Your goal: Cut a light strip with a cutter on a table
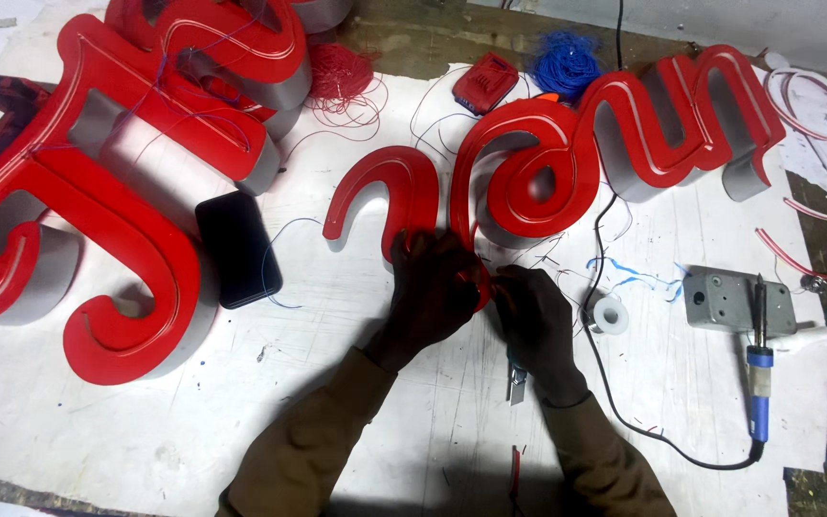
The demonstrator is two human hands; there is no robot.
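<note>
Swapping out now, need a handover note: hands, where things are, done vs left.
Left hand: pressed on the lower end of the red letter, fingers curled; grip unclear.
Right hand: beside it at the same end; fingertips hidden.
Soldering iron lies right, by the metal box; solder reel near right hand; knife under the right wrist.
Done: cannot tell from this view.
Left: the letter's end is under both hands.

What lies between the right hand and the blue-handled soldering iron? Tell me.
In the head view, a small white spool and a black cord lie between the right hand and the blue-handled soldering iron.
</note>
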